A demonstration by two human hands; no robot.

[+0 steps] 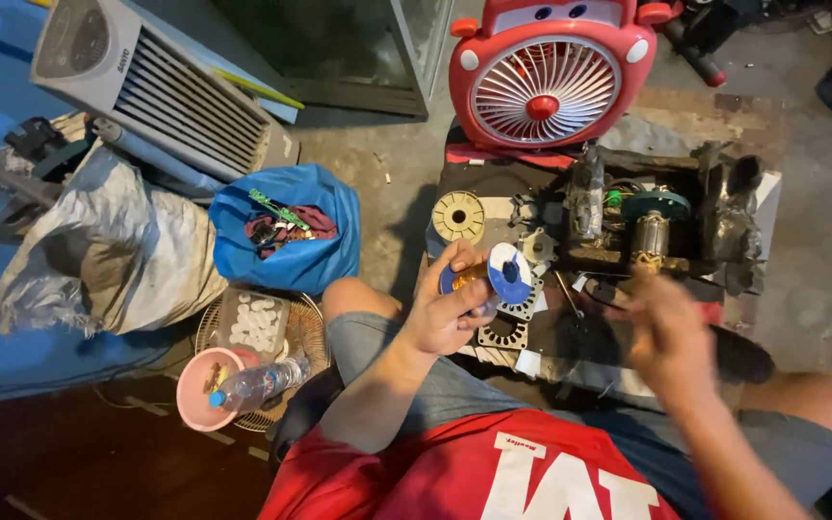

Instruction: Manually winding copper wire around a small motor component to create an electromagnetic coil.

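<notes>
- The left hand (450, 313) is closed around a blue-flanged spool of copper wire (493, 274), held above the knee at the near edge of the low work board (532, 361).
- The right hand (671, 337) hovers blurred; its grip cannot be told.
- A tan spool (458, 216) lies beyond.
- A red fan (551, 82) bounds the far edge.

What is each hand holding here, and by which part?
The left hand holds a blue spool of copper wire, fingers wrapped round its wound middle between the flanges. The right hand is blurred; nothing visibly held.
</notes>
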